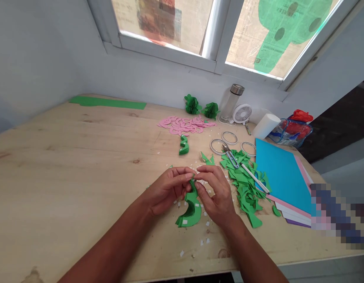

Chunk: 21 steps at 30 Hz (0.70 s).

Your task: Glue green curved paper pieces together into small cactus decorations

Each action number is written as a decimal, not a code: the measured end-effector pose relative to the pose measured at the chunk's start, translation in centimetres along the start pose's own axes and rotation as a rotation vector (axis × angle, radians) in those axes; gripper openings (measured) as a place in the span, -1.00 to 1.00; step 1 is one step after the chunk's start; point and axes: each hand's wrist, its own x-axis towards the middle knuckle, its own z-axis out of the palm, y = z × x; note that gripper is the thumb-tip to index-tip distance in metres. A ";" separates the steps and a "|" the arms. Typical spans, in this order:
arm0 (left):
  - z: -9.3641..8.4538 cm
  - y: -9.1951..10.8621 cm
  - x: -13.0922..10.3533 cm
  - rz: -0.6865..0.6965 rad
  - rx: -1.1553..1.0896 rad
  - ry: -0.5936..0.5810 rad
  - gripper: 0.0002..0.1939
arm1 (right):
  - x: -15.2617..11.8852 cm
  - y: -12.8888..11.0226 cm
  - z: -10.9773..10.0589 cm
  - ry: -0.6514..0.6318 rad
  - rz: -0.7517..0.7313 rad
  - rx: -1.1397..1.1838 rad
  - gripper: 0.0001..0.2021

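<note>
Working over a pale wooden table (90, 184) with visible grain and dark knots, handling a layered green paper stack (196, 212) in the lower centre of the frame, curving in smooth scallops, fanning into thin leaves along the inner edge and bearing small white squares on the top face. Showing a scatter of tiny white bits (207, 224) around it, a smaller scalloped green stack (184, 147) at the centre, and above that a flat heap of thin, looping pink cut-outs (184, 125). Displaying curled, ragged green scraps (249, 196) right of centre, supporting metal snips (231, 156) and a slim white pen (255, 179) beside a smooth blue sheet (280, 177).

Pinching the stack's upper end between thumb and forefinger of the left hand (174, 184), curling the other fingers loosely inward. Holding the right hand (215, 192) at the same end, bending thumb and forefinger close together; cannot tell whether pinching the paper or merely touching it.

Pointing the pinched end toward the top of the frame, running the long axis roughly up and down with a slight rightward lean at the top, opening the lower hollow to the left and aiming the bottom tip lower left.
</note>
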 end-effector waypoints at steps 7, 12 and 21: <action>0.0 0.1 -0.1 -0.001 0.020 0.002 -0.77 | 0.0 0.0 0.0 -0.014 -0.009 -0.002 -0.85; 0.1 0.1 -0.1 -0.006 0.003 0.006 -0.78 | 0.0 0.0 0.0 -0.013 -0.022 -0.004 -0.84; -0.1 0.3 0.0 0.066 0.021 0.012 -0.79 | -0.2 0.0 0.5 0.071 0.249 0.158 -0.74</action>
